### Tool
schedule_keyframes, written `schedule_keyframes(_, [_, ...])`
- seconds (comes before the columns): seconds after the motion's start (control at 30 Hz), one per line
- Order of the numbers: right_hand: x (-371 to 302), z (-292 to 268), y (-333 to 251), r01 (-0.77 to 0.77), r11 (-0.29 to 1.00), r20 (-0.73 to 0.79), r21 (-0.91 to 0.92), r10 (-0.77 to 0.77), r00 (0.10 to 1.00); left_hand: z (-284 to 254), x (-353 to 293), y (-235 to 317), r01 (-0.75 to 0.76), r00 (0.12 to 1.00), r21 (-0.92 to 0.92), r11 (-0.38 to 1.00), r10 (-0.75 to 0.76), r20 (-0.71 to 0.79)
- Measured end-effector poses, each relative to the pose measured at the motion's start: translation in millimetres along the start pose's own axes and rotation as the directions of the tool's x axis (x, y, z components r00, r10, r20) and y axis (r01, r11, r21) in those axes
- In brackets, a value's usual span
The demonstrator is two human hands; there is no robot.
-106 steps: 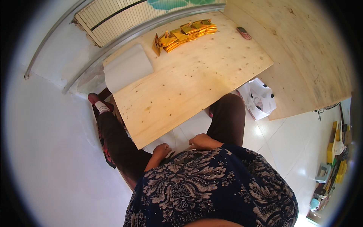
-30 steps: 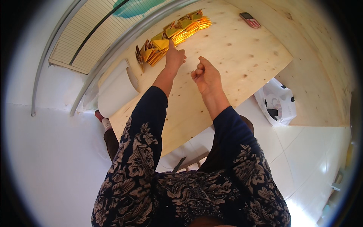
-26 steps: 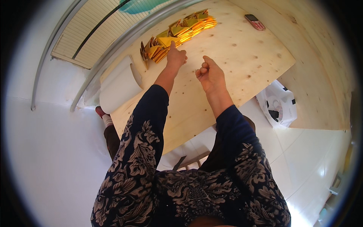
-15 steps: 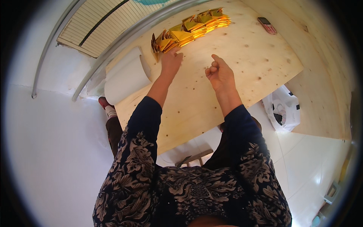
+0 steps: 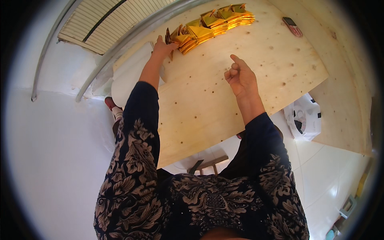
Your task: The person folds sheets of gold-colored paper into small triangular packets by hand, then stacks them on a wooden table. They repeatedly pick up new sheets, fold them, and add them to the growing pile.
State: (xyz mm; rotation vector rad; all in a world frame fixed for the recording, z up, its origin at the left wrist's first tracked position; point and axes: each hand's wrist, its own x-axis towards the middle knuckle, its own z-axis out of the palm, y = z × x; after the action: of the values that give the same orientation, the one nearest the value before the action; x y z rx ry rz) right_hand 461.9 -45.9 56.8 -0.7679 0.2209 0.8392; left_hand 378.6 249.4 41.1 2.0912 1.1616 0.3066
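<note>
A row of folded gold foil paper pieces (image 5: 218,25) stretches along the far side of a wooden board table (image 5: 200,108). At its left end, my left hand (image 5: 162,50) has thumb and fingers spread beside the end piece, which stands upright. Whether the fingertips touch that piece, I cannot tell. My right hand (image 5: 242,78) hovers over the middle of the board, palm partly up. One finger points out, the others are loosely curled, and nothing shows in them.
White sheet material (image 5: 132,80) lies at the board's left edge, partly behind my left forearm. A red and dark keypad phone (image 5: 292,27) rests at the far right. Below the right edge stands a white plastic bag (image 5: 306,118). A grey metal rail (image 5: 120,48) curves along the far left.
My left hand has moved left and away from me to the row's end, its fingers spreading apart. My right hand keeps its pose. The whole view has shifted slightly.
</note>
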Motion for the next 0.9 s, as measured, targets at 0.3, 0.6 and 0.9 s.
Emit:
schedule_keyframes(0.3, [0,1,9,-0.026,0.999,-0.014,-0.025,0.026,1.000,25,-23,4,-0.118,0.952,0.482,0.868,0.238,-0.195])
schedule_keyframes(0.6, [1,0,8,-0.031,1.000,0.005,0.002,0.031,1.000,-7,22,-11,-0.010,0.995,0.533,0.846,0.059,-0.075])
schedule_keyframes(0.9, [0,-3,6,-0.017,0.997,-0.012,-0.070,0.016,1.000,-42,48,-2,-0.176,0.649,0.753,0.634,0.650,-0.396])
